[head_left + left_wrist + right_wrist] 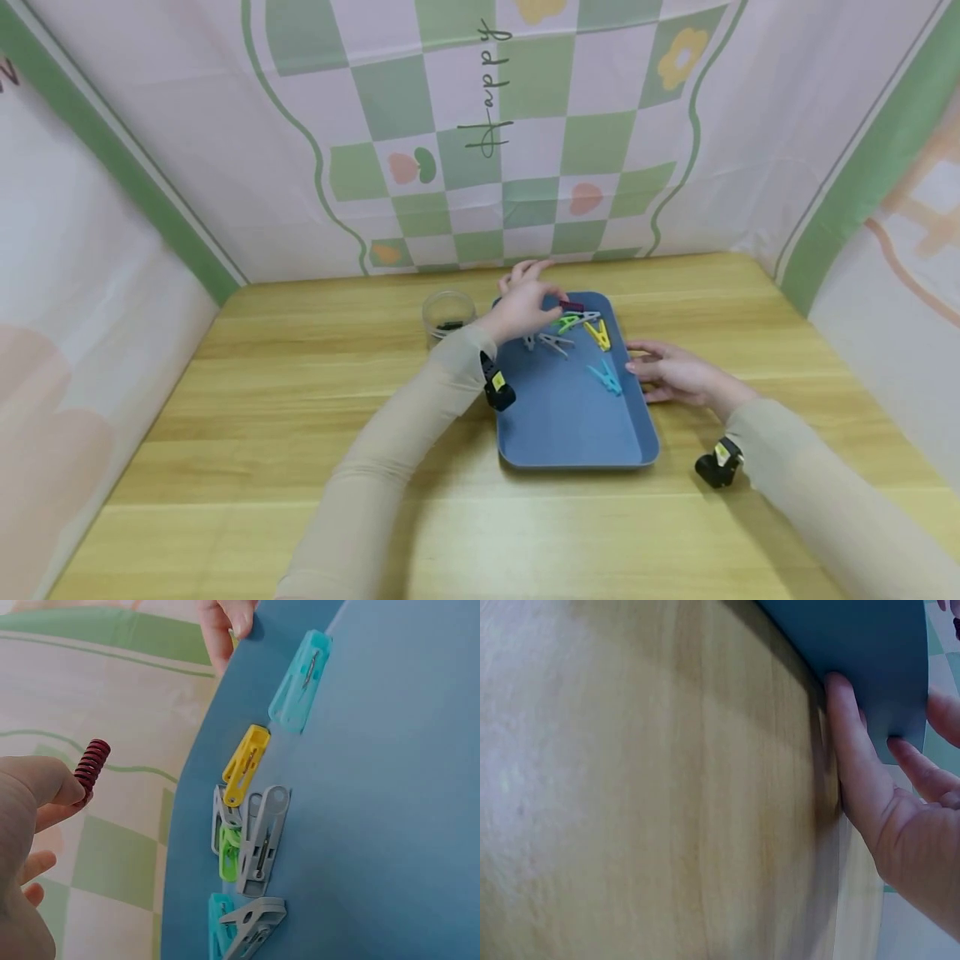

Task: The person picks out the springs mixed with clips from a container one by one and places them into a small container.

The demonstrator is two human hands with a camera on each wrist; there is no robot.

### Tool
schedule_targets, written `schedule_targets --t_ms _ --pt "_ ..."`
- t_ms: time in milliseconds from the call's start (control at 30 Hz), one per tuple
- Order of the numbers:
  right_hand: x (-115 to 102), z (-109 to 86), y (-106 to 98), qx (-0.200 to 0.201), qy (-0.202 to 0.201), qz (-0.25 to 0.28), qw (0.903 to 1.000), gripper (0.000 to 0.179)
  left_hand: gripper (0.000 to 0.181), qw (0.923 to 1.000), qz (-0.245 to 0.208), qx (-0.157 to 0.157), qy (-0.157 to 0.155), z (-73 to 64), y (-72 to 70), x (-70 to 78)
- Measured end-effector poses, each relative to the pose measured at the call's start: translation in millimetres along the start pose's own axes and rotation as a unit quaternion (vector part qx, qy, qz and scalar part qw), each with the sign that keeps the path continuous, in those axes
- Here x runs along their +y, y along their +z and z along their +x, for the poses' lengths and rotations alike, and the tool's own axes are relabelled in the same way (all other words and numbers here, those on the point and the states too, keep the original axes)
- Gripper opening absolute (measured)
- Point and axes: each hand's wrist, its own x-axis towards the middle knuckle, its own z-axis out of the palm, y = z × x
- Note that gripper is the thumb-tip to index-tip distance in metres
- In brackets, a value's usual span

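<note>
A dark red coil spring is pinched between the thumb and a finger of my left hand, over the far part of the blue tray. The other left fingers spread away from it. My right hand touches the tray's right wall from outside with extended fingers, as the right wrist view shows. Inside the tray lie a yellow clothespin, a green clothespin, grey clothespins and blue clothespins, mostly grouped toward the far end. In the head view my left hand partly covers that end.
A clear round container holding small dark pieces stands left of the tray, close to my left forearm. Both stand on a wooden table. A patterned cloth hangs along the table's back and sides.
</note>
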Motion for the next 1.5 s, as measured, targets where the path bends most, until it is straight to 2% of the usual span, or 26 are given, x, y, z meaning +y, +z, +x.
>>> schedule_targets --t_ms 233,633,833,1200,1500 --pt "-1 -0.8 1 0.003 0.000 0.001 1.0000 0.072 0.018 0.9999 -0.008 0.008 0.009 -10.1 -9.7 0.4" --pt "-3 -1.2 3 0.000 0.002 0.000 1.0000 0.071 0.018 0.9993 -0.030 0.015 0.014 -26.1 -23.1 -8.8" --pt "-5 -2.2 4 0.001 0.003 -0.003 1.0000 0.070 0.018 0.9987 -0.033 0.033 0.021 -35.9 -30.1 -13.2" --pt "-2 -0.5 2 0.001 0.004 -0.006 1.0000 0.071 0.020 0.9973 -0.043 0.059 0.011 -54.9 -48.3 -23.1" --pt "-2 -0.4 1 0.001 0.002 -0.010 0.9999 0.071 0.017 0.9950 -0.051 0.086 -0.007 -70.2 -58.6 -41.8"
